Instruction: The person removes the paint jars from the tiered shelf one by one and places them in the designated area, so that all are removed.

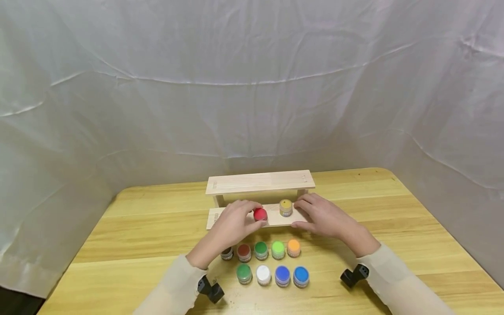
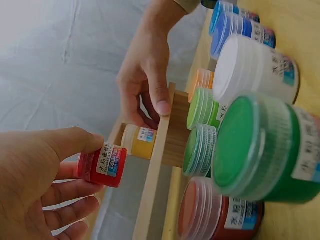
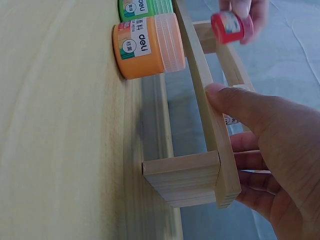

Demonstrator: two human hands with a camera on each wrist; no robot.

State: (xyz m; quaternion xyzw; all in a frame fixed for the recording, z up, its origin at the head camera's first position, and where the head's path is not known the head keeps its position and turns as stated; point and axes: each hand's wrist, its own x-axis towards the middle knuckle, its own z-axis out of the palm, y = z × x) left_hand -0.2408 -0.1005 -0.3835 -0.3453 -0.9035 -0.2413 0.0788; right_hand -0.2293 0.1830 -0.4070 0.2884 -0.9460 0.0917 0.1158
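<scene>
My left hand (image 1: 232, 224) pinches a small red paint jar (image 1: 260, 214) between thumb and fingers, over the lower board of a two-tier wooden shelf (image 1: 260, 182). In the left wrist view, the jar (image 2: 104, 165) is tilted and its label shows. A yellow paint jar (image 1: 285, 208) stands on that same lower board, to the right of the red one. My right hand (image 1: 327, 216) grips the board's right end, beside the yellow jar. Its thumb (image 3: 240, 102) presses the front edge in the right wrist view, while the other fingers reach behind the board.
In front of the shelf, several paint jars stand in two rows. Orange (image 1: 293, 248), light green (image 1: 278, 250), dark green (image 1: 261, 250) and brownish red (image 1: 244, 253) are in the back row. White (image 1: 263, 275) and blue (image 1: 282, 276) are nearer. Pale curtain (image 1: 252, 109) hangs behind the table.
</scene>
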